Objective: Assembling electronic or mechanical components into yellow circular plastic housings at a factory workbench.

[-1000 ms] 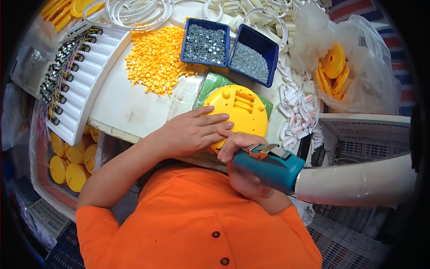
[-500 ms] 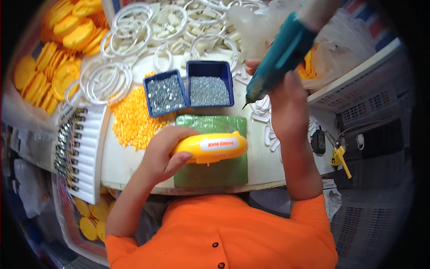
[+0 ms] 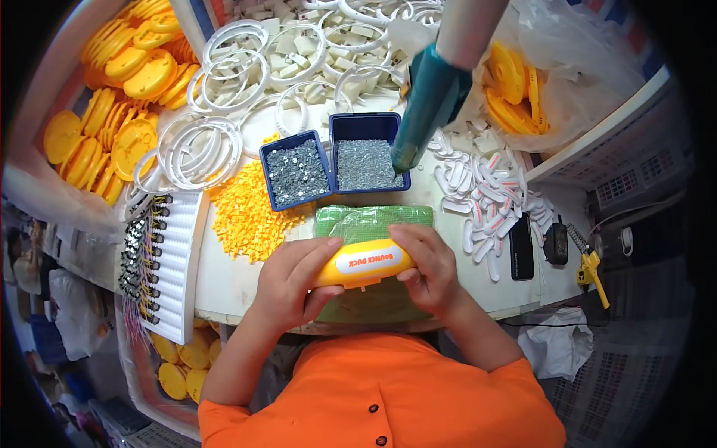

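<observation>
Between my two hands is a rounded yellow plastic toy casing (image 3: 351, 275) with a white label on its edge. My left hand (image 3: 295, 280) grips its left end, thumb below and fingers on top. Fingers and thumb of my right hand (image 3: 427, 269) close round the right end. The casing is held just over a green pad (image 3: 373, 221) on the table. Behind it hangs a teal electric screwdriver (image 3: 429, 97), tip down at the right edge of a blue bin of small screws (image 3: 366, 160); neither hand touches it. A smaller blue bin (image 3: 297, 170) of metal pieces stands beside that one.
Small yellow parts (image 3: 254, 213) lie heaped left of the bins, near a white ribbed tray (image 3: 175, 261) with wired components. White curved pieces (image 3: 485, 205), a black phone (image 3: 521, 248) and a yellow glue gun (image 3: 590, 276) lie to the right. White rings (image 3: 198, 153) are piled at the back left.
My right hand has let go of the screwdriver, which now hangs further left, and has come down to grip the casing's right end. My left hand keeps its hold.
</observation>
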`<control>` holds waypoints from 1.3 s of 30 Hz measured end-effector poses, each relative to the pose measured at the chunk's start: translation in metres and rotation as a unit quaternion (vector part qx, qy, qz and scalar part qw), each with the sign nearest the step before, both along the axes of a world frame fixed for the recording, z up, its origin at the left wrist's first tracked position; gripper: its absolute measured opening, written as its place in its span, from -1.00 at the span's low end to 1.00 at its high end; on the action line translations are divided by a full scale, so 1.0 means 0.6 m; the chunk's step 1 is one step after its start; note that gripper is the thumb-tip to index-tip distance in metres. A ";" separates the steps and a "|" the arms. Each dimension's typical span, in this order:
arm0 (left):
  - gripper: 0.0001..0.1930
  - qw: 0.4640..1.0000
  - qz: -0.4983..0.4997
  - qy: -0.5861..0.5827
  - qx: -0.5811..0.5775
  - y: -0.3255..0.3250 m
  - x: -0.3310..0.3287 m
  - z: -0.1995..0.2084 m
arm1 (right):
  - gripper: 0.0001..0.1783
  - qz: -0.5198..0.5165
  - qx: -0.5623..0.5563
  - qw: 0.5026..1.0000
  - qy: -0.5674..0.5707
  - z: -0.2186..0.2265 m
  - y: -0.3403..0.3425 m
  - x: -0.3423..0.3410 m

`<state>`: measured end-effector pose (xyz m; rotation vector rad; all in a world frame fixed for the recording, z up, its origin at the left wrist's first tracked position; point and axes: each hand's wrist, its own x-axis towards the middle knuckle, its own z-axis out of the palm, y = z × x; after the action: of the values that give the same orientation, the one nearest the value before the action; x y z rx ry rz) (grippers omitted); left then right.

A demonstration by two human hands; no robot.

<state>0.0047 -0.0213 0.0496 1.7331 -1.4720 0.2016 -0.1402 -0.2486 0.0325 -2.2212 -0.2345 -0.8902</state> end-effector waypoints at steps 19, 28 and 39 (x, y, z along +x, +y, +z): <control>-0.69 0.982 -0.076 -0.174 -0.022 0.056 -0.034 -0.026 | -0.63 0.087 -0.178 0.976 -0.088 -0.011 0.009 -0.067; -0.64 0.984 0.097 0.148 0.035 0.082 -0.034 0.024 | -0.64 0.048 0.017 0.992 0.118 0.049 0.060 0.038; -0.62 0.813 0.108 0.559 0.121 0.056 0.013 -0.059 | -0.60 0.075 0.224 0.837 0.494 0.002 0.021 0.128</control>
<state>0.0124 0.0124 0.0143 1.6863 -0.4194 -0.8121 -0.0636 -0.2362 0.0335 -1.8905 0.2706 0.3377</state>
